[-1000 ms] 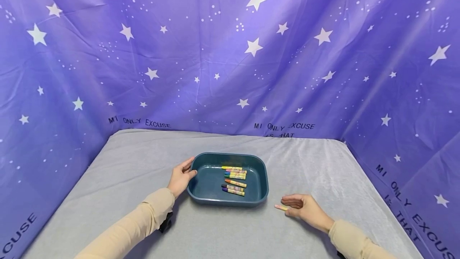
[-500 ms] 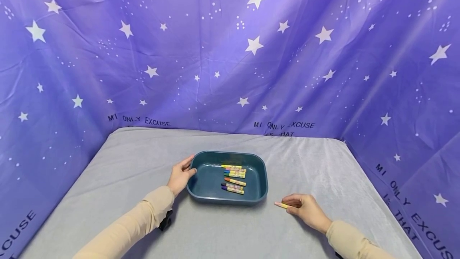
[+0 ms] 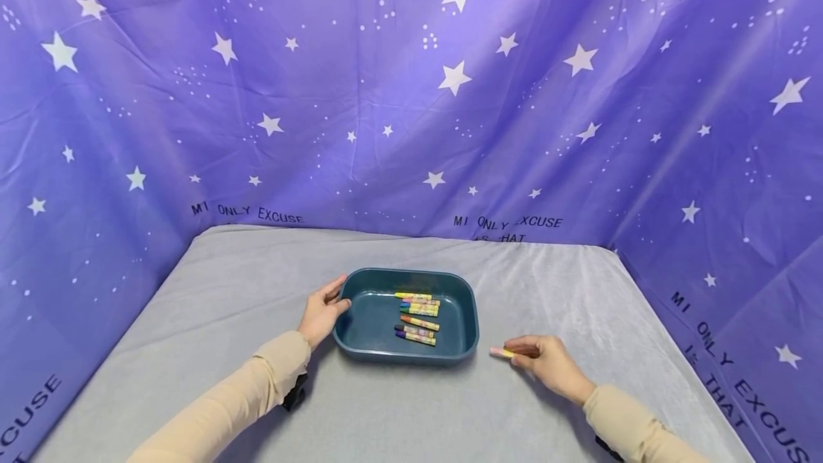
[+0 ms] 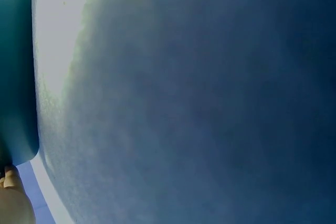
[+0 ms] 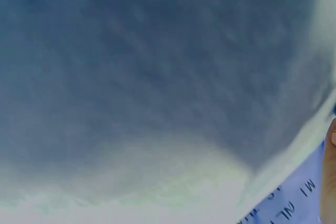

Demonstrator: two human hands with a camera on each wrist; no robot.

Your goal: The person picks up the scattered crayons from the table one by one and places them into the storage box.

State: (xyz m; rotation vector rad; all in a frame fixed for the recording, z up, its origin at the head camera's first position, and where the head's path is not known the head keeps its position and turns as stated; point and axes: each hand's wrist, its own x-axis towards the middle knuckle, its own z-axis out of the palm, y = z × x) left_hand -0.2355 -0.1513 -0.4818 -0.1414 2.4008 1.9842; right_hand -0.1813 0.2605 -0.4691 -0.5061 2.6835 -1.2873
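A dark teal plastic tray (image 3: 373,357) sits on the grey cloth. Several crayons (image 3: 421,322) in yellow printed wrappers lie inside it, in a column right of its middle. Their tips show yellow, blue, green, orange and dark purple. My left hand (image 3: 321,314) holds the tray's left end, thumb over the rim. In the left wrist view the tray's side (image 4: 16,72) fills the left edge. Just right of the tray, my right hand (image 3: 549,365) pinches a crayon (image 3: 500,353) with a pale pink tip, pointing left. That crayon is out of sight in the right wrist view.
A grey cloth (image 3: 257,277) covers the table. Purple curtains (image 3: 386,91) with white stars and black lettering enclose it at the back and both sides.
My right hand has moved slightly up and away from me with the crayon, which has turned a little between the fingers. The left hand has kept its hold on the tray.
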